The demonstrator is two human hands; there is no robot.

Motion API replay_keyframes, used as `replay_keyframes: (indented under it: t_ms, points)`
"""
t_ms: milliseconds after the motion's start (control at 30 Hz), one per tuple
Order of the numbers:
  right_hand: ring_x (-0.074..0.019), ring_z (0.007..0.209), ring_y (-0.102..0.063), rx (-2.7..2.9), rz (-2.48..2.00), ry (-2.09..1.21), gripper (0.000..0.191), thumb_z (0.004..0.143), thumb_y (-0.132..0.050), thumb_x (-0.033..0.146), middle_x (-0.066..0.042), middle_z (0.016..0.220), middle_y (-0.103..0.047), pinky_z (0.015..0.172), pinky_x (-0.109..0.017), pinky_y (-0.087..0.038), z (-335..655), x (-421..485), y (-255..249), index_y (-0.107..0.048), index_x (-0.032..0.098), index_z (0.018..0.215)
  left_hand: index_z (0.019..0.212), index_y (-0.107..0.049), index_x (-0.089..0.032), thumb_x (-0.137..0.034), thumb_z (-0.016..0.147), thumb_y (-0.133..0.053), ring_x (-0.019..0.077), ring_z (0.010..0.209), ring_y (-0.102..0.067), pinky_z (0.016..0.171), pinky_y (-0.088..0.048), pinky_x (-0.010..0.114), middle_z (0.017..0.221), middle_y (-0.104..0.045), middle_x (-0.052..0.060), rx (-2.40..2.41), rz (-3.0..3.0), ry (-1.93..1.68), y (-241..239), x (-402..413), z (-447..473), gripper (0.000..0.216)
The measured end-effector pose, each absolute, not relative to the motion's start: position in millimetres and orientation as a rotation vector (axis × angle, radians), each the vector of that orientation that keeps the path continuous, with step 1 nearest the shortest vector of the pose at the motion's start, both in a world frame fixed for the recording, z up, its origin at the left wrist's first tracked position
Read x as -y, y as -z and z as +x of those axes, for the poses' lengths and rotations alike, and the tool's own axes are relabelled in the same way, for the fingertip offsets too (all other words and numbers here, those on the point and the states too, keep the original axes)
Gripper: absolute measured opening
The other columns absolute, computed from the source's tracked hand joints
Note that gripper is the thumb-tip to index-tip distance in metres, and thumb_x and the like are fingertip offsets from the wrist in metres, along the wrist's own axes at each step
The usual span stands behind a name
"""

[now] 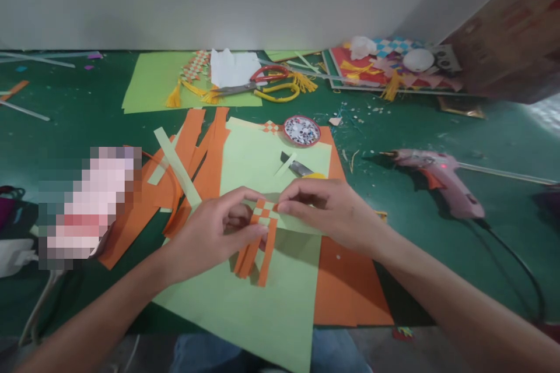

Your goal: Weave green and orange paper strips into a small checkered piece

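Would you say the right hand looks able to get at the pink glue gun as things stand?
Probably yes: nothing tall stands between the right hand and the pink glue gun, though that hand seems to pinch the woven paper and would need to let go first.

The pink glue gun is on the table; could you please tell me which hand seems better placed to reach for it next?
Probably the right hand; it is nearer the pink glue gun and pinches only the edge of the woven paper, while the left hand supports it.
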State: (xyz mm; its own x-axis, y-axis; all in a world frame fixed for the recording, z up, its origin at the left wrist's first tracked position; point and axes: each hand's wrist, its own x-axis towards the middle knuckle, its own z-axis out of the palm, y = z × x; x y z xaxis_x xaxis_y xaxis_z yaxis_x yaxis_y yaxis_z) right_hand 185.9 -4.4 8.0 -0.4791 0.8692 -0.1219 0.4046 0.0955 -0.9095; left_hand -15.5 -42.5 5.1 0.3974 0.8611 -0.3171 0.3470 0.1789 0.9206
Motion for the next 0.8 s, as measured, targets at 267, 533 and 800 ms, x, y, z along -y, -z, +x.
replay_keyframes:
  t_ms: [267, 533, 800]
  points:
    - [-0.0089, 0.056, -0.051, 1.933, -1.269, -1.348, 0.015, 0.079, -0.058, 0.027, 0.002, 0.063, -0.063, 0.051, -0.021, -0.038, 184.6, 5.0, -10.2, -0.065, 0.019, 0.069, 0.107, -0.057, -0.022, -0.035, 0.085, -0.059, 0.0119, 0.061, -0.061, 0.058, -0.045, 0.02, 0.062, -0.059, -0.005, -1.181, 1.404, -0.53, -7.3, 41.5, -14.4, 0.025]
    - [-0.009, 0.057, -0.049, 1.985, -1.254, -1.368, 0.016, 0.08, -0.059, 0.028, 0.002, 0.063, -0.063, 0.052, -0.021, -0.037, 182.7, 7.8, -11.0, -0.065, 0.019, 0.068, 0.088, -0.064, -0.02, -0.036, 0.087, -0.057, 0.0111, 0.06, -0.061, 0.054, -0.044, 0.018, 0.068, -0.069, -0.002, -1.304, 1.567, -0.619, -8.2, 40.8, -13.1, 0.018]
    - [-0.0089, 0.057, -0.05, 1.914, -1.243, -1.39, 0.017, 0.08, -0.059, 0.029, 0.002, 0.063, -0.063, 0.052, -0.021, -0.037, 182.1, 7.0, -10.5, -0.062, 0.018, 0.067, 0.099, -0.063, -0.021, -0.038, 0.082, -0.063, 0.0127, 0.058, -0.063, 0.052, -0.045, 0.02, 0.061, -0.063, -0.005, -1.299, 1.491, -0.579, -7.2, 40.2, -12.0, 0.025]
